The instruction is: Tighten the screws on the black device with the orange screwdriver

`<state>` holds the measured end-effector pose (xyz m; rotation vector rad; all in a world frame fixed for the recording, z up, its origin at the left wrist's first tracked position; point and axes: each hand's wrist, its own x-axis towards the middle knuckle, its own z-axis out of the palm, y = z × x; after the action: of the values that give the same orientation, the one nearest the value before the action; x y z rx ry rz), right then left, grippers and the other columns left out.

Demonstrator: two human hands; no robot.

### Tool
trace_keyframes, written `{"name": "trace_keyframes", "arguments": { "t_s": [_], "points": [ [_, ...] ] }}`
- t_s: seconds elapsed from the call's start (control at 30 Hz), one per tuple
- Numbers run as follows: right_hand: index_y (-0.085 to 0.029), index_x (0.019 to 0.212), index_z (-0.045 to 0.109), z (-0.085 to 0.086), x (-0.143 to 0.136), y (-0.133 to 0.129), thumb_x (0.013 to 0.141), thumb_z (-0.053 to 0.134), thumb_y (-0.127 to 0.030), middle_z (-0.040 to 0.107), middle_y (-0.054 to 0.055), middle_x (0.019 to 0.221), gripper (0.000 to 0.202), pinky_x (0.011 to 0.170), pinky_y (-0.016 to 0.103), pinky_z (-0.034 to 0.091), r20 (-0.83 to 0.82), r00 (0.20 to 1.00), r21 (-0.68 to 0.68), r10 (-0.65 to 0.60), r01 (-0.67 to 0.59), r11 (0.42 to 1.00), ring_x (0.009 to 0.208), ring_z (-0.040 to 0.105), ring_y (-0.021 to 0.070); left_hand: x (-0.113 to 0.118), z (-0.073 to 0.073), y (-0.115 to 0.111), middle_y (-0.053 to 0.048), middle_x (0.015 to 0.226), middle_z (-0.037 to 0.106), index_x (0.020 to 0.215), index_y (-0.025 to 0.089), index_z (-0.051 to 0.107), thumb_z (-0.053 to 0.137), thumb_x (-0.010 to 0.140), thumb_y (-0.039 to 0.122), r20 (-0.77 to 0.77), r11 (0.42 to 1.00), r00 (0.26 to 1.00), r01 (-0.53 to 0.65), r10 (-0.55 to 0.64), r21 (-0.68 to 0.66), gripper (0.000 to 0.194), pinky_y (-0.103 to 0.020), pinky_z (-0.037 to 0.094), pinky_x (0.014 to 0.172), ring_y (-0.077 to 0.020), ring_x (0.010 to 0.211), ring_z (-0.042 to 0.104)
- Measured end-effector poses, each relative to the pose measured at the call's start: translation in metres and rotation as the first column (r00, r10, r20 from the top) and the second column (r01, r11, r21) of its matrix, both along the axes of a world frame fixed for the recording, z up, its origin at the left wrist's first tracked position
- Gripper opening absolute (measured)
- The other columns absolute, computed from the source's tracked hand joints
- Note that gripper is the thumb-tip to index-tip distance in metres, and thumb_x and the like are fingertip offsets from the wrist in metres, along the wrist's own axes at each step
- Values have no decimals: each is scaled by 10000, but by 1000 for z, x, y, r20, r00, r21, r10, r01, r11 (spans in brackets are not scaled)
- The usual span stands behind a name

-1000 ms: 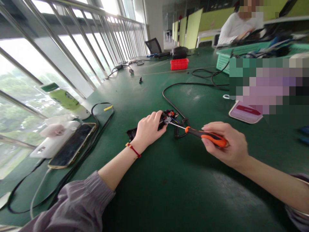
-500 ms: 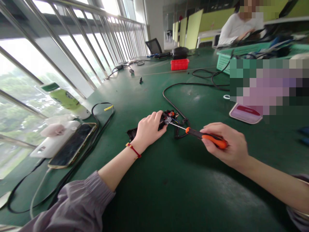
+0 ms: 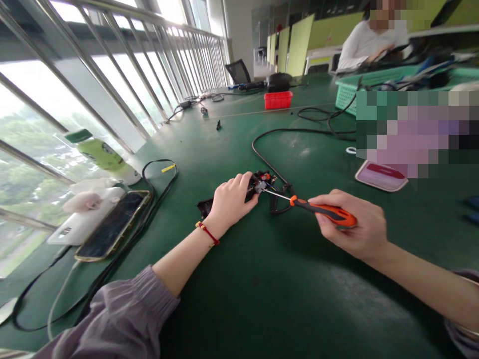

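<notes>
The big green table (image 3: 258, 304) is under it all. A light green basket (image 3: 346, 95) sits far off on the right. A long black cord (image 3: 284, 130) curls over the table and ends up just beside the black thing with wires (image 3: 256, 183). On the left are a bottle (image 3: 101, 155) and, nearer, a phone (image 3: 114, 225). A red box (image 3: 278, 100) is at the back.

The left hand (image 3: 232, 199) is wrapped around the black thing with wires and hides its middle. The right hand (image 3: 357, 227) pinches the orange screwdriver (image 3: 329, 212) by its handle — the thin tip reaches the gray bit (image 3: 261, 186) beside the left thumb — touching or not, I can't tell.
</notes>
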<state>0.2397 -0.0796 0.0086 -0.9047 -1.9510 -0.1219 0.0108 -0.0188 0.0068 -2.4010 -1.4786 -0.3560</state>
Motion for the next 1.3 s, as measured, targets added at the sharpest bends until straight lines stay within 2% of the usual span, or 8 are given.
{"name": "trace_keyframes", "arguments": {
  "t_s": [0.17, 0.6, 0.83, 1.3],
  "points": [
    [-218, 869, 569, -2, 3, 1, 739, 554, -149, 600, -13, 684, 148, 478, 240, 419, -43, 998, -11, -56, 55, 998, 513, 527, 95, 0, 0, 0, -56, 1000, 589, 1185, 150, 394, 429, 832, 350, 3, 1000, 1000, 1, -1, 4, 408, -287, 432, 670, -191, 869, 584],
    [-195, 844, 574, -3, 3, 4, 749, 546, -169, 618, -12, 681, 103, 503, 227, 427, -52, 997, -112, -59, 53, 992, 522, 541, 88, 0, 0, 0, -58, 999, 588, 1190, 143, 391, 431, 830, 351, 13, 1000, 1000, 11, -11, 6, 418, -290, 440, 665, -189, 860, 585],
    [-215, 831, 564, -3, 4, 2, 753, 540, -192, 627, -17, 662, 85, 479, 232, 438, -92, 989, -85, -112, 104, 991, 515, 558, 104, 0, 1, 0, -63, 1002, 589, 1188, 144, 393, 430, 830, 352, 5, 1000, 1000, 5, -5, 3, 416, -287, 439, 668, -191, 865, 586],
    [-216, 861, 545, -3, 5, 4, 777, 524, -204, 629, -16, 702, 88, 505, 222, 446, -64, 996, -138, -61, 51, 989, 541, 565, 99, -1, 0, 0, -56, 989, 585, 1190, 145, 394, 421, 836, 355, 6, 1000, 1000, 6, -6, 7, 412, -289, 438, 668, -191, 860, 582]
  ]
}}
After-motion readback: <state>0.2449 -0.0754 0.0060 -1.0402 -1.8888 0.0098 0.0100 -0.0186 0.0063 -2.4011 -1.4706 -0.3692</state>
